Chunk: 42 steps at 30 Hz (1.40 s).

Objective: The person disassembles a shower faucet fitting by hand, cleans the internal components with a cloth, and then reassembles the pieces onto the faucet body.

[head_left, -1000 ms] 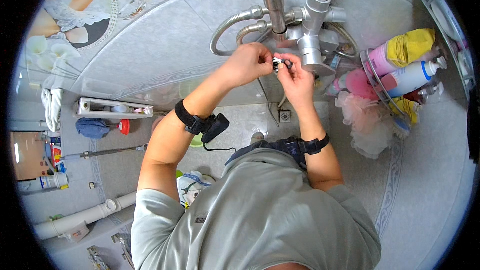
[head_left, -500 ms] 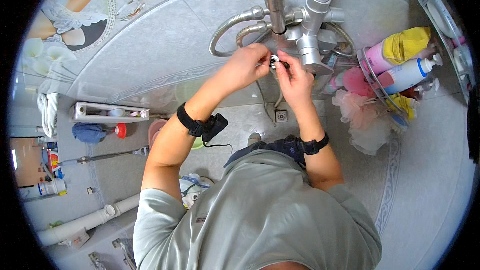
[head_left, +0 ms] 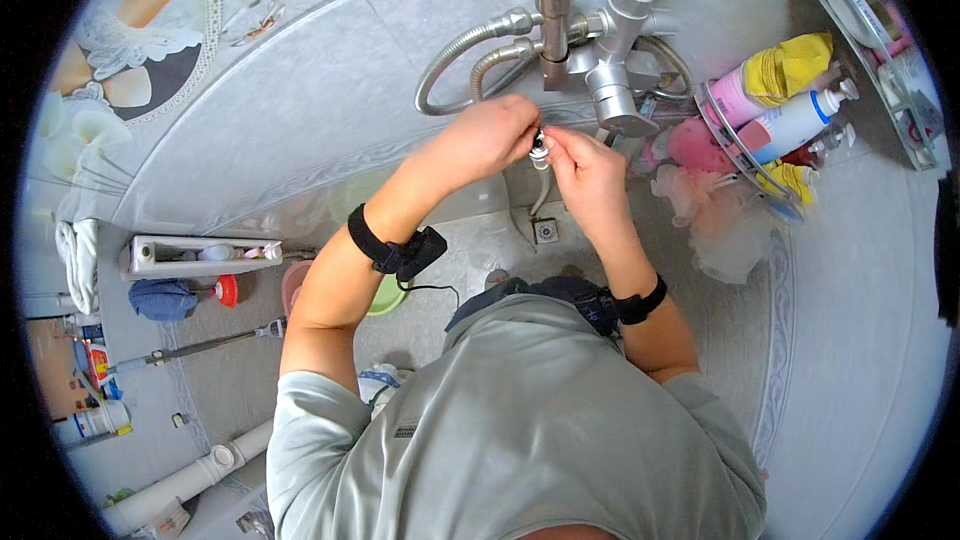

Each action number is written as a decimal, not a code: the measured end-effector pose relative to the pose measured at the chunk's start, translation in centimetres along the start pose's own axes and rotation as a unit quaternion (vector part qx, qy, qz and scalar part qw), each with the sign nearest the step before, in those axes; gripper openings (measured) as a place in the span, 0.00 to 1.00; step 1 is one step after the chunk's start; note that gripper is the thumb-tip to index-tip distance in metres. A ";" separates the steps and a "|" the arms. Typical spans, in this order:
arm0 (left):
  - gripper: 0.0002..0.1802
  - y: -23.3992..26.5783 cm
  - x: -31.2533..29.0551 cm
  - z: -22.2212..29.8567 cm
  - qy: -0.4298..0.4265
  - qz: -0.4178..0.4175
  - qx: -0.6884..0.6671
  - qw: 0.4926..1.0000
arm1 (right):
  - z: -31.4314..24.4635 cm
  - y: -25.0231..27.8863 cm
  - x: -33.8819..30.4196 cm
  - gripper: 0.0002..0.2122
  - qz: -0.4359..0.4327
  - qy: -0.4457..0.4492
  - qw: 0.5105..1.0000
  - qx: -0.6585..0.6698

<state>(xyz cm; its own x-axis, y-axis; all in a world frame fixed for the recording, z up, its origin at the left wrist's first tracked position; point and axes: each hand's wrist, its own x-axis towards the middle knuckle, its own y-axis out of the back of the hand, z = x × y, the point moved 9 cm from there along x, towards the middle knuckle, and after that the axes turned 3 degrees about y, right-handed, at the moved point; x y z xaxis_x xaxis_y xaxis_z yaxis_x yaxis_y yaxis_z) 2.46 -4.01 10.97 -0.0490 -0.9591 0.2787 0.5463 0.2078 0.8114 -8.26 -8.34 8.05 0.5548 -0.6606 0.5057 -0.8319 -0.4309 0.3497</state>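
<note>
In front of the wall pipes, my left hand point(head_left: 500, 132) and my right hand point(head_left: 592, 178) meet with fingertips pinched together. Between them sits a small shiny hose fitting point(head_left: 540, 155) with a dark opening or ring at its top. A thin grey hose point(head_left: 542, 190) runs down just below it, though the fingers leave unclear whether the two are joined. Above my hands stands a silver mixing valve point(head_left: 552, 25) with a blue round cap. Braided metal hoses point(head_left: 450, 60) curve from its left side. To its right is a thick silver pipe point(head_left: 615, 60).
At right, a wall rack point(head_left: 735, 145) holds bottles, a yellow packet and hanging mesh bath puffs point(head_left: 720, 225). A floor drain point(head_left: 545, 230) lies below my hands. At left are a narrow white shelf point(head_left: 205, 252), a green basin point(head_left: 388, 295) and a white pipe point(head_left: 190, 480).
The fitting has tilted and more of its shiny body shows below the fingers. My right hand has shifted slightly lower. The whole view has turned a little.
</note>
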 end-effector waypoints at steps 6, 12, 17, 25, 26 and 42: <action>0.05 -0.7 -1.4 -3.4 0.160 -0.018 -0.271 0.949 | 0.8 0.3 -0.1 0.07 0.065 -0.034 0.996 0.045; 0.06 -1.3 -1.0 -1.9 0.117 0.002 -0.201 0.973 | 0.3 0.5 -0.7 0.08 0.085 0.010 0.992 -0.094; 0.05 -1.1 -1.1 -1.3 0.107 0.074 -0.236 0.963 | 3.6 0.1 -1.5 0.09 0.049 -0.166 0.984 0.048; 0.05 -1.1 -0.7 -0.6 0.071 0.097 -0.157 0.980 | -0.8 2.0 -0.2 0.10 0.048 0.020 0.993 -0.107; 0.05 -1.1 -0.7 -0.5 0.072 0.092 -0.151 0.982 | -1.2 2.1 -0.1 0.11 0.052 0.041 0.989 -0.131; 0.06 -0.7 -0.5 0.8 0.008 0.089 -0.064 0.994 | -0.9 1.2 -0.2 0.05 0.058 -0.038 0.995 -0.073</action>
<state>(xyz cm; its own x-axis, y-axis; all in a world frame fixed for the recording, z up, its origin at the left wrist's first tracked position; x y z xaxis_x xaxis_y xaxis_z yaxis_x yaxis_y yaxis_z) 1.44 -3.54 10.70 0.0703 -0.9125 0.4029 0.6478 0.3489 0.6772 -9.37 -8.18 9.14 0.4475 -0.7478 0.4904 -0.8765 -0.2581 0.4063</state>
